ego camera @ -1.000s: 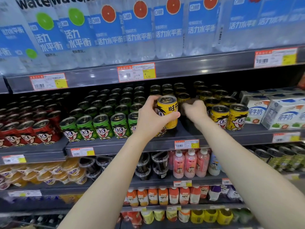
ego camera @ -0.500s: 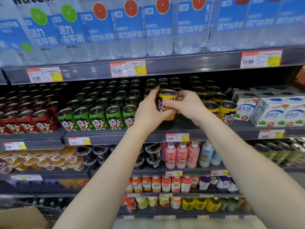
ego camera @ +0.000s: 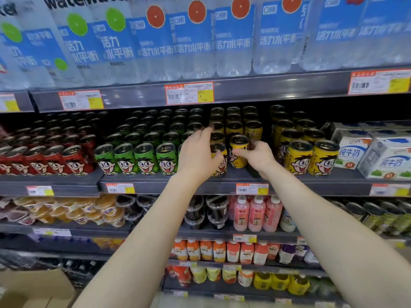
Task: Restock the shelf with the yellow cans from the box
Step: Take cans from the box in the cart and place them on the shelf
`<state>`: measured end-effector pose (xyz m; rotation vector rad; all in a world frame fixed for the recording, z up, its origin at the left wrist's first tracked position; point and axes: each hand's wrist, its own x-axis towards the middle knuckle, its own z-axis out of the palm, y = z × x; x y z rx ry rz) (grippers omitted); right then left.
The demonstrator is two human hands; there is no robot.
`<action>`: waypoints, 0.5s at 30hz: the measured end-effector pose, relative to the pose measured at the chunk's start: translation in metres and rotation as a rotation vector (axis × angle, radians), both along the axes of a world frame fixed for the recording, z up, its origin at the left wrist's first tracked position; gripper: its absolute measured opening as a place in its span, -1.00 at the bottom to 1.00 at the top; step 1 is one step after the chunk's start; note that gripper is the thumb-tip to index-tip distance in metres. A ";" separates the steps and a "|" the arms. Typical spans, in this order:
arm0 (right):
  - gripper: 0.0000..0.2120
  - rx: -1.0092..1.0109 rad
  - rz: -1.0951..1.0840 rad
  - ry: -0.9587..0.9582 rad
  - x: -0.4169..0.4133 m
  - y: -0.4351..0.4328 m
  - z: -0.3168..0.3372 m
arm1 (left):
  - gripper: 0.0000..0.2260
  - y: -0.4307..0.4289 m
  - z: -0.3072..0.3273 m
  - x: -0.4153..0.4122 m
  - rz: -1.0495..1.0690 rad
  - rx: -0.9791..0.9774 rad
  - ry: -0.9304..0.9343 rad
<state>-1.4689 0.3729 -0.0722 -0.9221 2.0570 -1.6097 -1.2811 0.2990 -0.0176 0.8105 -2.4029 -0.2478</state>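
- Cardboard box (ego camera: pixel 33 290) is sitting nearest, well below the can shelf (ego camera: pixel 155 185) and off toward its left end. Its contents aren't showing.
- Both bare forearms are reaching up to the middle of the can shelf.
- Left hand (ego camera: pixel 196 154) is lying against the left side of the front yellow can (ego camera: pixel 220 165). The fingers are mostly straight and pointing up past the rim, with the thumb across the can's face. It's loose contact, not a wrap.
- Front yellow can is standing upright at the can shelf's front edge.
- Right hand (ego camera: pixel 255 155) is gripping the second yellow can (ego camera: pixel 239 152), with the thumb on the face and the fingers curling round the right side.
- Second yellow can is standing upright just right of the front one, slightly deeper on the can shelf.
- More yellow cans (ego camera: pixel 311 158) are standing behind the two and farther right on the can shelf, with a gap between the blocks.
- Green cans (ego camera: pixel 133 158) are filling the can shelf's left part, and red cans (ego camera: pixel 73 161) are sitting past its left end.
- Milk cartons (ego camera: pixel 389 156) are sitting at the can shelf's right end.
- Water bottles (ego camera: pixel 200 41) are lining the tier above the can shelf.
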 end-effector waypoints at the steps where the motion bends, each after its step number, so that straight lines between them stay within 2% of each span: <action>1: -0.45 0.000 -0.007 0.001 -0.001 -0.003 -0.001 | -0.38 -0.002 0.000 0.000 0.002 -0.001 0.005; 8: -0.37 0.070 0.011 -0.055 -0.008 -0.016 0.007 | -0.42 -0.013 0.002 -0.003 -0.027 0.146 0.090; 15: -0.34 0.100 -0.021 -0.085 -0.008 -0.022 0.008 | -0.46 -0.018 0.008 -0.005 -0.044 0.162 0.085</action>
